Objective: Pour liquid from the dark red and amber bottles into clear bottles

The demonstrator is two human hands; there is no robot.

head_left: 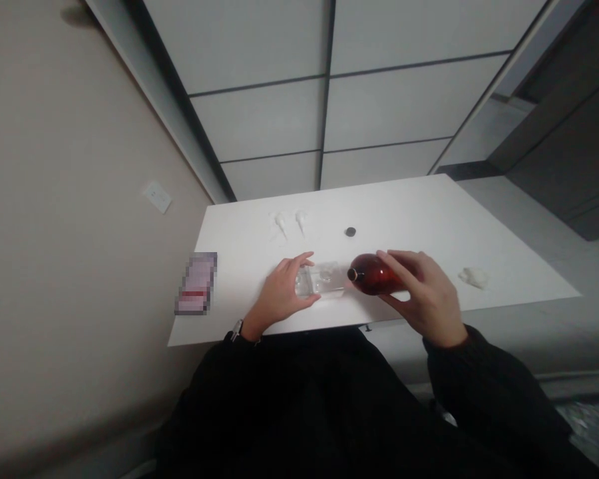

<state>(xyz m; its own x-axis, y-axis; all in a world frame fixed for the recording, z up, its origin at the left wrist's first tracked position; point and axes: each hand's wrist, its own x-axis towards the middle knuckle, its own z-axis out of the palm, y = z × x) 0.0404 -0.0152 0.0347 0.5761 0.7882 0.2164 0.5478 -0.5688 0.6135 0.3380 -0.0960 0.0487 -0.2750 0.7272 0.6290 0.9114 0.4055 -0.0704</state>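
Observation:
My right hand (424, 296) is wrapped round a dark red bottle (374, 274), tipped on its side with its open neck pointing left. My left hand (282, 293) grips a clear container (322, 279) that lies on the white table (419, 206), its mouth right at the red bottle's neck. A small black cap (350, 231) sits on the table just behind the two bottles.
Two small white pump tops (289, 223) lie at the back left of the table. A crumpled white wad (474, 277) lies to the right. A blurred-out card (197, 284) rests at the table's left edge, by the beige wall.

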